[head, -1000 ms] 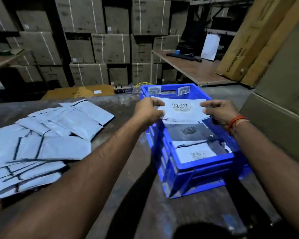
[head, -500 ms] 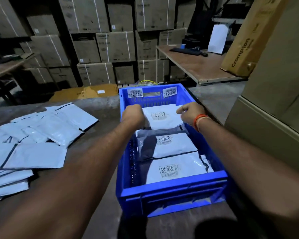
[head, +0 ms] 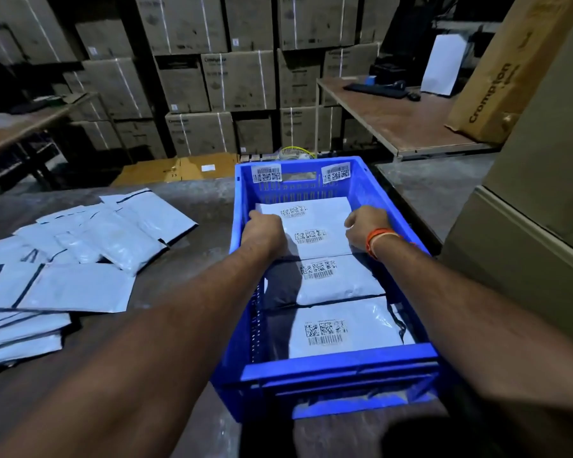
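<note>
Blue crate point(head: 338, 371) on tabletop point(head: 192, 252): four white packets point(head: 338, 282) in a row inside.
Left hand point(head: 263, 231) and right hand point(head: 366, 229), fingers curled, grip the side edges of the second packet point(head: 321, 246) from the far wall. Each packet bears a barcode label. Two barcode stickers point(head: 266, 173) are on the crate's far wall. The carton point(head: 497, 84) at right reads "Crompton".

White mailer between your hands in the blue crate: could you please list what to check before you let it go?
1. Left hand grips the white plastic mailer at its left edge: ok.
2. Right hand grips its right edge: ok.
3. Mailer lies within the walls of the blue plastic crate: ok.
4. Barcode label faces up: ok.
5. Mailer rests fully on what lies beneath: cannot tell.
</note>
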Action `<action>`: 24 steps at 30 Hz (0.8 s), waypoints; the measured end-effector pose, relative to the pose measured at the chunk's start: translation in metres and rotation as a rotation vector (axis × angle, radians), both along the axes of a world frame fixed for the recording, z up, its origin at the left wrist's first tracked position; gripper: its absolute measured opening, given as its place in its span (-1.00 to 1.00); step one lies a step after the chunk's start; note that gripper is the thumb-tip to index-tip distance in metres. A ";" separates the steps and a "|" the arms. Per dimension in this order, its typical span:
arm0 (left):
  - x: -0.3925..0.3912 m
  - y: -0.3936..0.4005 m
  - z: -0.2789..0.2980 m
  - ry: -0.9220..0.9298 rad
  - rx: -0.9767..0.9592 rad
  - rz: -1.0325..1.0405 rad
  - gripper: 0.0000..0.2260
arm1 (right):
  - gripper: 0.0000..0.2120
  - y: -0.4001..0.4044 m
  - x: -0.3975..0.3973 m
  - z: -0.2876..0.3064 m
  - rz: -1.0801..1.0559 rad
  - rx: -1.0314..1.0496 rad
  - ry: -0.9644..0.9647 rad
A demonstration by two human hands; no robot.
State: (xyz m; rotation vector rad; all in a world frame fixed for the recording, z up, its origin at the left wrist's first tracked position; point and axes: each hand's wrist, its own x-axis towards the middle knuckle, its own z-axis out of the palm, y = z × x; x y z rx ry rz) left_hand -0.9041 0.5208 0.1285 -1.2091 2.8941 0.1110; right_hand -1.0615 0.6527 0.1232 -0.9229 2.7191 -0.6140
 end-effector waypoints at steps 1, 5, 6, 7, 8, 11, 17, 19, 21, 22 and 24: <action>0.001 0.000 0.004 0.080 -0.009 -0.001 -0.68 | -0.72 -0.002 0.004 0.005 0.000 -0.018 0.092; 0.014 -0.017 0.034 0.363 -0.012 -0.038 -0.67 | -0.71 -0.016 0.026 0.036 0.059 -0.203 0.192; 0.021 -0.023 0.043 0.406 -0.010 -0.038 -0.66 | -0.71 -0.024 0.034 0.045 0.099 -0.240 0.196; 0.030 -0.030 0.052 0.447 -0.013 -0.029 -0.66 | -0.71 -0.032 0.043 0.053 0.142 -0.268 0.211; 0.040 -0.038 0.058 0.473 -0.016 -0.013 -0.66 | -0.72 -0.041 0.053 0.060 0.181 -0.293 0.227; 0.079 -0.067 0.072 0.472 -0.051 0.033 -0.67 | -0.73 -0.072 0.089 0.076 0.278 -0.318 0.296; 0.172 -0.126 0.065 0.400 -0.039 0.104 -0.68 | -0.73 -0.138 0.167 0.085 0.335 -0.283 0.303; 0.206 -0.150 0.055 0.366 -0.028 0.106 -0.66 | -0.75 -0.163 0.196 0.078 0.355 -0.250 0.272; 0.239 -0.175 0.041 0.323 -0.004 0.107 -0.62 | -0.75 -0.185 0.227 0.065 0.377 -0.200 0.248; 0.255 -0.188 0.033 0.301 0.005 0.101 -0.62 | -0.75 -0.196 0.242 0.056 0.390 -0.175 0.236; 0.285 -0.211 0.017 0.253 0.013 0.089 -0.62 | -0.75 -0.214 0.271 0.034 0.409 -0.149 0.187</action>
